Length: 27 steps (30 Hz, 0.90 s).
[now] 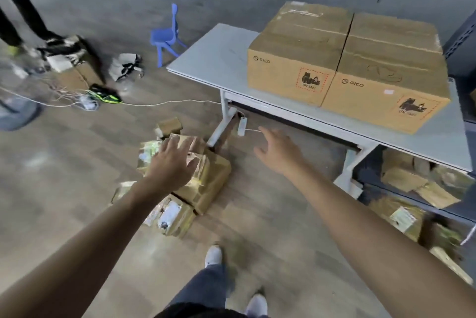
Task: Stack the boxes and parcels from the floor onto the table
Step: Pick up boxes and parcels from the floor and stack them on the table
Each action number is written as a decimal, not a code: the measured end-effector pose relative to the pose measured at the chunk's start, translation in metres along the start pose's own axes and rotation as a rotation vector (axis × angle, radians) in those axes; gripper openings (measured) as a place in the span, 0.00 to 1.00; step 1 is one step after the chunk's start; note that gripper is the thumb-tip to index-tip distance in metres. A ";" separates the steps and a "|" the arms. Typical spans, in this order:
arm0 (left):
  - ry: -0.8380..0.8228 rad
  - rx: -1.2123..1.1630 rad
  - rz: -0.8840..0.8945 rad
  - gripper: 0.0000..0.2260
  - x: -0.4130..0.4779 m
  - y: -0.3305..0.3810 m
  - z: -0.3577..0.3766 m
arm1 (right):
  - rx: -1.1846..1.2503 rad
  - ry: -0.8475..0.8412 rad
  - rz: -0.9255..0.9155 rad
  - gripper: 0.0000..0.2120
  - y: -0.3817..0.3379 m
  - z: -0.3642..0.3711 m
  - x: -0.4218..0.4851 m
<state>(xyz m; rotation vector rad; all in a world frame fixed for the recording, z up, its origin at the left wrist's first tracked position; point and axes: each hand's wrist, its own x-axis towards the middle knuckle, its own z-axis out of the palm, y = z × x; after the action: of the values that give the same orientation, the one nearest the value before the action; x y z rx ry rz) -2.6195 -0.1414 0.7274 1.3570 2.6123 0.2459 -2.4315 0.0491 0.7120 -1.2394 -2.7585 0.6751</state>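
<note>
The left hand (pixel 172 160) is reaching out over a pile of brown parcels (pixel 208 183) on the floor (pixel 64 176). Its fingers are spreading wide and are holding nothing. I cannot tell if it is touching the top parcel. The right hand (pixel 279 153) is hanging in the air to the right of the pile, open too, with its fingers loose.

The pile is lying just beside the near left leg (pixel 223 122) of the desk (pixel 219 55). A small box (pixel 170 124) is sitting at the far side of the pile. A white power strip (pixel 241 125) is lying by the leg, with a thin cord running left across the floor.

Two big boxes (pixel 296 60) are sitting side by side on the desk, touching each other. They are filling its right part, and the right one is reaching the near edge. The grey top is showing to their left.

More parcels (pixel 412 183) are lying under the desk on the right. A wide strip of wood floor is showing between the pile and the person's white shoes (pixel 213 256). A blue chair (pixel 168 34) is standing past the far left corner of the desk.
</note>
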 end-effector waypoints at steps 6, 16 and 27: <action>0.024 0.000 -0.108 0.27 -0.035 -0.081 -0.005 | -0.046 -0.094 -0.128 0.28 -0.073 0.049 0.007; -0.038 -0.080 -0.192 0.26 -0.016 -0.247 0.005 | -0.119 -0.205 -0.136 0.29 -0.199 0.149 0.069; -0.243 -0.131 -0.175 0.24 0.040 -0.396 0.044 | -0.155 -0.355 0.042 0.27 -0.287 0.263 0.101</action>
<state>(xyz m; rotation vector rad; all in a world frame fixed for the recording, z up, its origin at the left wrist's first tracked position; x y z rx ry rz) -2.9438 -0.3308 0.5900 1.0383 2.4457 0.2077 -2.7578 -0.1432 0.5771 -1.3240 -3.1325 0.7641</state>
